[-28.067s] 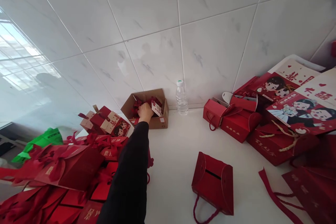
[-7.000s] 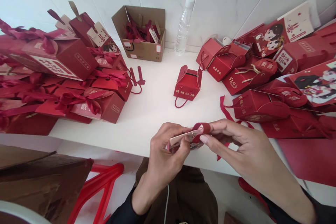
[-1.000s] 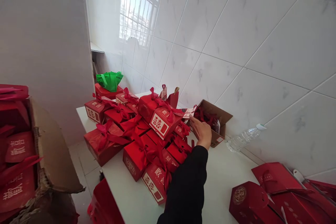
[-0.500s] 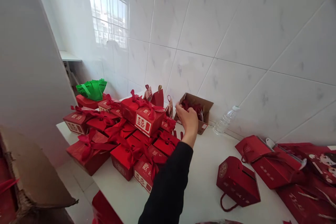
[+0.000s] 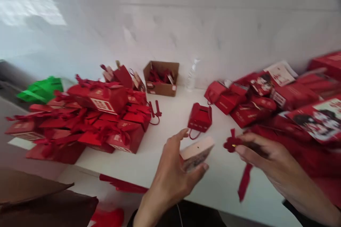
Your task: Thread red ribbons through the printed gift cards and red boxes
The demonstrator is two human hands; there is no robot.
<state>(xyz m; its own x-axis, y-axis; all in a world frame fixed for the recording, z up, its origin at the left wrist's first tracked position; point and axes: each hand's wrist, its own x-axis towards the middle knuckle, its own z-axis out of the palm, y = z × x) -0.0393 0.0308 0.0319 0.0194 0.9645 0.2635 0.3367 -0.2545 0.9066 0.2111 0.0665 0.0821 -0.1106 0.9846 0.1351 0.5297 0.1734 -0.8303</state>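
Observation:
My left hand point(image 5: 173, 165) grips a small box point(image 5: 198, 150) with a pale top and a printed side, its thumb below and its fingers behind. Between the thumb and fingertips of my right hand point(image 5: 262, 152) is a dark red flower-shaped tag point(image 5: 229, 144) with a small gold spot. A red ribbon point(image 5: 244, 182) hangs below that hand. Just beyond both hands, a red gift box with a cord handle point(image 5: 200, 117) stands on the white table point(image 5: 170, 117). The picture is blurred by motion.
Red ribboned boxes point(image 5: 122, 136) are piled on the left, near a green bag point(image 5: 41, 89). By the wall stand an open cardboard box point(image 5: 161, 89) with red pieces and a clear bottle point(image 5: 191, 76). Red bags and boxes point(image 5: 247, 113) crowd the right. A large carton point(image 5: 34, 188) is at lower left.
The view has swung right and down. Before, one black-sleeved arm reached to the cardboard box; now both hands are near the table's front, holding the small box and the flower-shaped tag.

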